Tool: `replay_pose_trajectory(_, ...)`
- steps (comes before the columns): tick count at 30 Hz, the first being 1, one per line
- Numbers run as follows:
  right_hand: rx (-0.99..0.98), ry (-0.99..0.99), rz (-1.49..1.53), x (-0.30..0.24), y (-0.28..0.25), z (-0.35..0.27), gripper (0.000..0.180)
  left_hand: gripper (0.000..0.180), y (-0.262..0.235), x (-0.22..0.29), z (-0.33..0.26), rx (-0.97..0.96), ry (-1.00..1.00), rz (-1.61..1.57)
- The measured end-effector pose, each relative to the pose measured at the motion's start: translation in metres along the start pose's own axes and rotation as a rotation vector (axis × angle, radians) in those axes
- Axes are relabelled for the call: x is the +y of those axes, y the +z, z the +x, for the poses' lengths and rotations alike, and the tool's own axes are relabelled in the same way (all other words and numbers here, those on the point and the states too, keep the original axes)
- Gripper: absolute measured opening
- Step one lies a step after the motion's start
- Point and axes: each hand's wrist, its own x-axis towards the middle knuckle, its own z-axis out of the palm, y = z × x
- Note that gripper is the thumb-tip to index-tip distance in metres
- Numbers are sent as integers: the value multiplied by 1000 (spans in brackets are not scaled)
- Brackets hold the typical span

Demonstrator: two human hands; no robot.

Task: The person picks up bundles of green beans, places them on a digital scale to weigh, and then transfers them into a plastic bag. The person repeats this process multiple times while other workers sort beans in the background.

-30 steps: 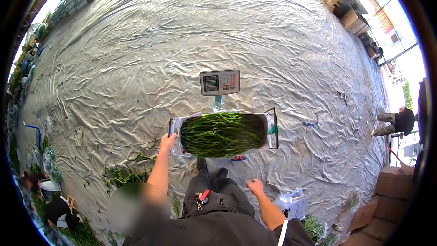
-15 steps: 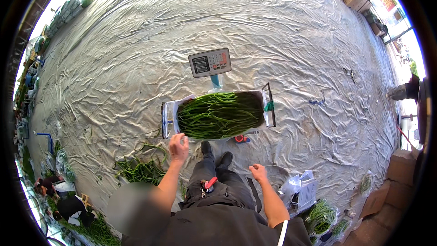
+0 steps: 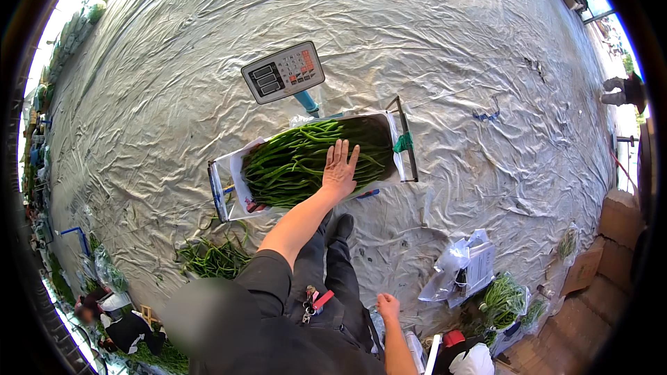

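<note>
My left hand [image 3: 339, 172] lies palm down, fingers spread, on a heap of long thin green pods [image 3: 285, 167] that look like chili peppers. They fill a white-lined crate [image 3: 240, 184] with metal end frames, a green tie [image 3: 403, 142] on the right one. Behind the crate a scale's display head [image 3: 283, 72] stands tilted on a blue post [image 3: 306, 102]. My right hand [image 3: 388, 305] hangs low beside my right leg, fingers curled, with nothing visible in it.
More loose green pods [image 3: 215, 257] lie on the wrinkled floor sheet at the left. Clear plastic bags [image 3: 458, 267] and bagged greens [image 3: 504, 302] sit at the lower right, near brown cardboard boxes [image 3: 618, 226]. Another person [image 3: 128, 330] is at the lower left, and another [image 3: 625, 90] at the far right.
My left hand has moved right from beside the crate's near left corner onto the pods. My right hand has dropped lower. The crate and scale now appear turned and further left in view.
</note>
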Motion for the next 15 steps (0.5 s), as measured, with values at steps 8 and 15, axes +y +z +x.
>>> replay_pose_trajectory(8, -120, 122, 119, -20, 69, -50, 35, 84, 38, -3, 57, 88, 78, 198)
replay_pose_trajectory(15, -115, 24, 249, -62, 89, -45, 33, 57, 29, -7, 66, -58, 120, -7)
